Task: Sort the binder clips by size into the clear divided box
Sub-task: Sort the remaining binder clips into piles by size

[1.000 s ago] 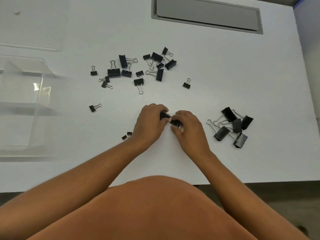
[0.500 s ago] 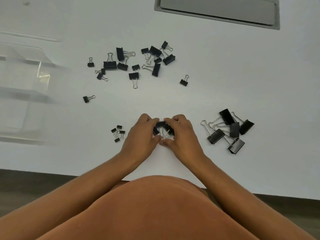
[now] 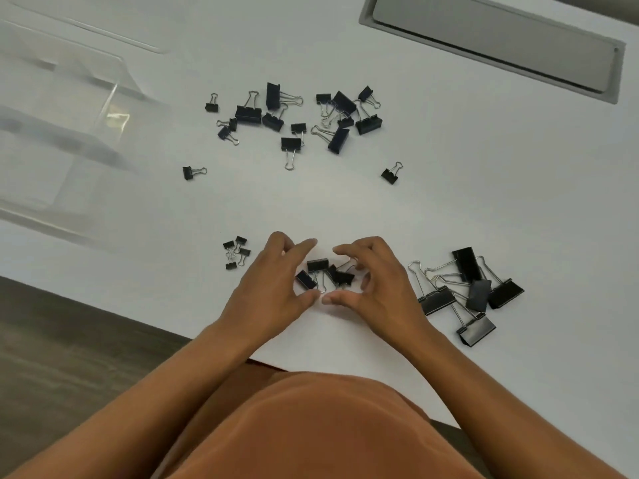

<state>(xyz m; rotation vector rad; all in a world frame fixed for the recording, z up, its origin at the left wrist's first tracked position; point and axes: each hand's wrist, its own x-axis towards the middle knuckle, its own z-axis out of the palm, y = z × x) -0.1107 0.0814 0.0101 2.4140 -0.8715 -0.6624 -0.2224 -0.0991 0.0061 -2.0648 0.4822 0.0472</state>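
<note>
Three medium black binder clips (image 3: 325, 274) lie on the white table between my hands. My left hand (image 3: 276, 285) and my right hand (image 3: 373, 281) curve around them with fingers spread, thumbs nearly meeting below the clips; neither grips one. A pile of large clips (image 3: 470, 292) lies right of my right hand. Several tiny clips (image 3: 237, 252) sit left of my left hand. A mixed scatter of clips (image 3: 297, 115) lies farther back. The clear divided box (image 3: 69, 133) stands at the left, blurred.
Two lone small clips lie apart, one at the left (image 3: 190, 172) and one at the right (image 3: 390, 174). A grey recessed hatch (image 3: 494, 43) is set in the table at the back right. The table's front edge (image 3: 138, 314) runs just below my wrists.
My hands drew closer to the table's front edge, let go of the medium clips and spread apart around them. The view tilted, shifting everything on the table.
</note>
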